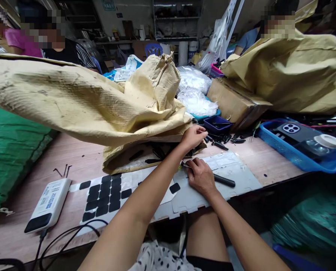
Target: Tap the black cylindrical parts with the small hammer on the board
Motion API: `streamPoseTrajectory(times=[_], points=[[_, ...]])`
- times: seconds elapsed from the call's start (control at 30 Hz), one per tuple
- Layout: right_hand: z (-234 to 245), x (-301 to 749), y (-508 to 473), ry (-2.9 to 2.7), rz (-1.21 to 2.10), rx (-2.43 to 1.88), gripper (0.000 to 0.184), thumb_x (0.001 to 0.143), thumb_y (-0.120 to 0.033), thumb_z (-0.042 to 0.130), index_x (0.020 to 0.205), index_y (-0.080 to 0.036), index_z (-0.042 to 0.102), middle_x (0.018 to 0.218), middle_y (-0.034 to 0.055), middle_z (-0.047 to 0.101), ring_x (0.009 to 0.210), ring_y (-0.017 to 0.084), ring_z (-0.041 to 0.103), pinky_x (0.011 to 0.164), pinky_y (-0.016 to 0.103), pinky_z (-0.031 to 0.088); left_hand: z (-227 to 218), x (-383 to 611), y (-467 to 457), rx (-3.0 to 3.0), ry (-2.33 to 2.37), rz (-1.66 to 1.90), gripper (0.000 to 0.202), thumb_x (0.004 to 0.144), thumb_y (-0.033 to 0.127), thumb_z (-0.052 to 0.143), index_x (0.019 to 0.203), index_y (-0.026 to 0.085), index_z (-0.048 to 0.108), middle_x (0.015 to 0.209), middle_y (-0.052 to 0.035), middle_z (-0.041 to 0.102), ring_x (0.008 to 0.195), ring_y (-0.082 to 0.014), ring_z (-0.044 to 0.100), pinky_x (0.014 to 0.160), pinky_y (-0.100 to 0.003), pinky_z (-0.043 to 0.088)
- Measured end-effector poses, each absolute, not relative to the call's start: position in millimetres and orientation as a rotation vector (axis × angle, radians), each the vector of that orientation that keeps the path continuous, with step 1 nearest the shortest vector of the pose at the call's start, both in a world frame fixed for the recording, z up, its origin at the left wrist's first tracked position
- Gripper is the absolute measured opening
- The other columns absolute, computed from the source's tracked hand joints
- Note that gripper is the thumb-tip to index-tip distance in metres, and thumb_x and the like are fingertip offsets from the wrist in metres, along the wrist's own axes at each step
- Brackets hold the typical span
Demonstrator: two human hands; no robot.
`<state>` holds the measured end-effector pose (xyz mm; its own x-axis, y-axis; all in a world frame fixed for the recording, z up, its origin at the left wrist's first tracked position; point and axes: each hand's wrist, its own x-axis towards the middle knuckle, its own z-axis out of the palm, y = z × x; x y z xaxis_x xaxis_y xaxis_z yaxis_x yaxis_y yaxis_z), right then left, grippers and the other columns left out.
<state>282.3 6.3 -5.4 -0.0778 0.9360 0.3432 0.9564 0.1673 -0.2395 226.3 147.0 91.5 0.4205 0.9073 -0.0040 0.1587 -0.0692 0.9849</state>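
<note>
My left hand point(194, 137) reaches over small black parts near the mouth of a tan sack point(140, 101). Its fingers are loosely bent and a little apart, and nothing shows in them. Nearer to me, my right hand point(202, 176) is closed around a black rod-like piece point(224, 180), whose thick end sticks out to the right. A thin end shows by the fingertips; its exact kind is unclear. Under this hand lies a grey-white board point(241, 177). Black rounded-square pads point(114, 192) stand in rows on a white sheet left of my forearm, with one loose pad point(174, 188) closer in.
A white power bank point(48, 205) with a black cable lies at the left, beside a green sack point(12, 150). A dark blue bin point(217, 123), a cardboard box point(237, 99) and a blue tray point(297, 154) holding a phone stand rightward. Other people sit across the table.
</note>
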Motion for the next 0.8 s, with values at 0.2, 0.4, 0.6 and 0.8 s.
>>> streamPoseTrajectory(times=[0.2,0.4,0.6,0.8], points=[[-4,282,6,-2.034,-0.080,-1.790,0.019,0.096,-0.025,0.054,0.107,-0.022,0.069,0.098,0.0071,0.061,0.095,0.023,0.050,0.081,0.035,0.034,86,125,82,1.609,1.066,0.939,0.012,0.088,0.020,0.068,0.098,0.019,0.075,0.096,-0.0046,0.077,0.082,-0.0162,0.069,0.074,-0.027,0.053],[-7,282,6,-2.016,-0.093,-1.778,0.019,0.097,-0.026,0.053,0.107,-0.022,0.069,0.098,0.0076,0.061,0.094,0.023,0.050,0.081,0.034,0.035,57,23,24,1.762,1.563,1.002,0.018,0.089,0.035,0.065,0.098,0.024,0.076,0.087,-0.0014,0.075,0.073,-0.0166,0.064,0.071,-0.029,0.053],[-7,282,6,-2.016,-0.108,-1.758,0.020,0.096,-0.025,0.053,0.106,-0.022,0.069,0.098,0.0077,0.062,0.093,0.023,0.050,0.080,0.034,0.035,17,-1,-3,1.884,1.693,0.971,0.030,0.081,0.026,0.069,0.111,0.027,0.072,0.092,-0.0020,0.068,0.080,-0.0190,0.059,0.069,-0.031,0.054],[-8,283,5,-2.001,-0.129,-1.745,0.019,0.096,-0.026,0.054,0.106,-0.021,0.070,0.097,0.0070,0.061,0.092,0.022,0.050,0.080,0.033,0.036,12,-2,-1,1.936,1.626,0.920,0.049,0.074,0.014,0.075,0.121,0.025,0.067,0.106,-0.0040,0.064,0.092,-0.0203,0.063,0.074,-0.031,0.056]])
